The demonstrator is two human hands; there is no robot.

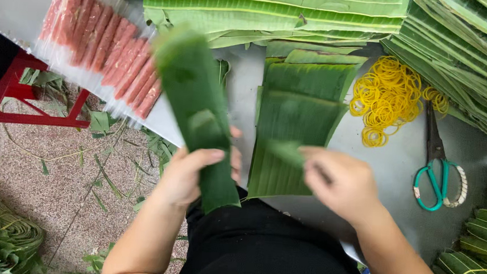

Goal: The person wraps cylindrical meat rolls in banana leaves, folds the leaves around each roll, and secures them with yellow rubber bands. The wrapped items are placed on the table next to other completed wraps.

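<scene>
The left hand (189, 173) clasps a rolled green leaf strip (197, 112), thumb pressed across its front, held upright above the table edge; the right hand (338, 183), blurred, pinches a corner of the top leaf on the cut leaf stack (303, 118); seemingly the wrapping stage, needing that sheet peeled free; yellow rubber bands (387, 97) lie near.

Your right hand (338, 181) is smeared by motion, so you cannot tell how its fingers pinch the leaf strip (287, 151). Your left hand (192, 170) hides its fingers behind the wrap (197, 115), whose top is blurred too. Right of the scissors (439, 164), the bundles (479, 249) run off the edge. Your forearms are cut off at the bottom.
</scene>
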